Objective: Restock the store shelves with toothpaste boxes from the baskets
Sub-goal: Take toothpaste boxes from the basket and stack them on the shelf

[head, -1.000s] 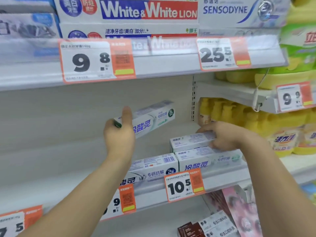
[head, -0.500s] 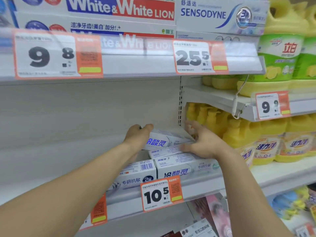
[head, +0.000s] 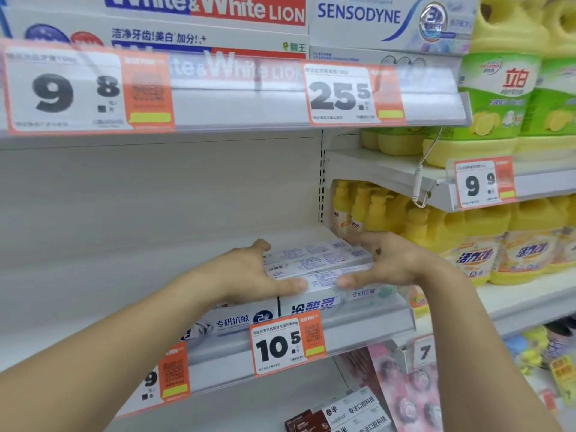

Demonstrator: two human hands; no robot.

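I see my left hand (head: 249, 275) and right hand (head: 389, 263) (fingers straight, grips wide) pressing the top toothpaste boxes (head: 314, 260) on the shelf (head: 367, 325).

Bright, even store light; soft blur throughout, wide-angle bending at edges

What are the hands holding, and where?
The left hand and right hand press flat against the two ends of the stacked white toothpaste boxes on the shelf; no fingers curl round them.
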